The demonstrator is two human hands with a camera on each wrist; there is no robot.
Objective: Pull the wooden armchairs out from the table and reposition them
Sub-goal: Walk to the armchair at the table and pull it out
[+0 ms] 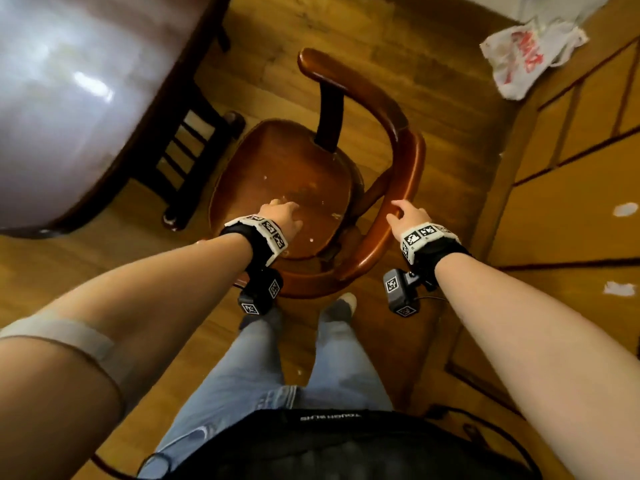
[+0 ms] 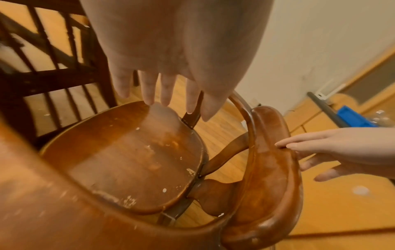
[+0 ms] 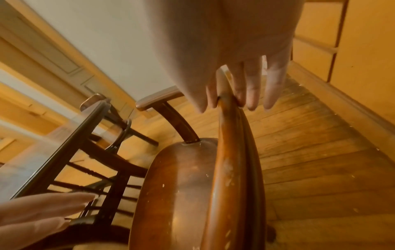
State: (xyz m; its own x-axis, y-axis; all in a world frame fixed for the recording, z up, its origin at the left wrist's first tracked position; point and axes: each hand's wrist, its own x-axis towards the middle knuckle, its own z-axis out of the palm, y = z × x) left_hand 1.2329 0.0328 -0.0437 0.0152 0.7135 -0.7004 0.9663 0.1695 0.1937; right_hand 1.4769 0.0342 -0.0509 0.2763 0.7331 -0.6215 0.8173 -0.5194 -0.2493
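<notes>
A brown wooden armchair (image 1: pixel 287 178) with a curved back-and-arm rail (image 1: pixel 408 161) stands on the floor just in front of my feet, clear of the table (image 1: pixel 69 98). My left hand (image 1: pixel 282 211) hovers over the seat (image 2: pixel 128 160) with straight fingers (image 2: pixel 149 91), touching nothing. My right hand (image 1: pixel 407 213) rests on the right side of the rail (image 3: pixel 230 152). Its thumb lies on the inner side and its nearly straight fingers (image 3: pixel 254 88) hang over the outer side. The left hand (image 3: pixel 42 208) also shows in the right wrist view, and the right hand (image 2: pixel 310 152) in the left wrist view.
A dark spindle-back chair (image 1: pixel 187 150) is tucked under the glossy dark table at the left. A panelled wooden wall (image 1: pixel 571 168) runs close along the right. A white plastic bag (image 1: pixel 533 53) lies on the floor at the far right. My legs in jeans (image 1: pixel 263 375) stand behind the armchair.
</notes>
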